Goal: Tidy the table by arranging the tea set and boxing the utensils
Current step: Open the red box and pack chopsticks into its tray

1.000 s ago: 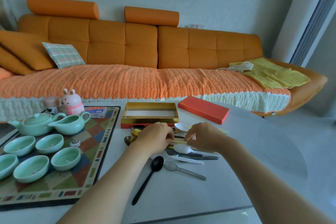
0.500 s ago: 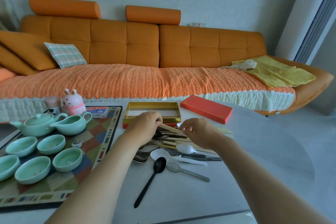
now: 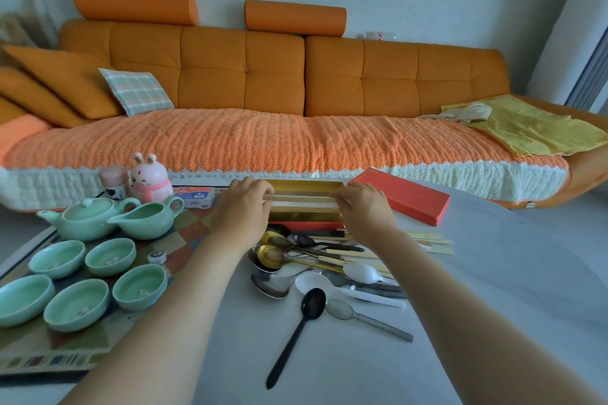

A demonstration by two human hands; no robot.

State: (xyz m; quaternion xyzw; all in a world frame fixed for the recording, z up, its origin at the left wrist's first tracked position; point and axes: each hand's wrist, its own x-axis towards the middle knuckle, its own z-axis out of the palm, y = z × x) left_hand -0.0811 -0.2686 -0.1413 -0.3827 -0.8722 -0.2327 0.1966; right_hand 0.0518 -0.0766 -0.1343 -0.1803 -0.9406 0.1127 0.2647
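Moved forward, left hand (image 3: 245,209) and right hand (image 3: 366,207) pinch slim wooden chopsticks (image 3: 301,198) over the glossy gold box (image 3: 306,216).

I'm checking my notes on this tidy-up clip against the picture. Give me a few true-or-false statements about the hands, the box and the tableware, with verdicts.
1. The left hand and right hand each grip an end of the chopsticks above the open gold box. True.
2. The red lid covers the box. False: it lies on the table, to the right of the box.
3. The black spoon lies inside the box. False: it lies on the table, nearer the camera.
4. Five green cups sit on the patterned mat. True.
5. The teapot has its lid off. False: the lid is on.
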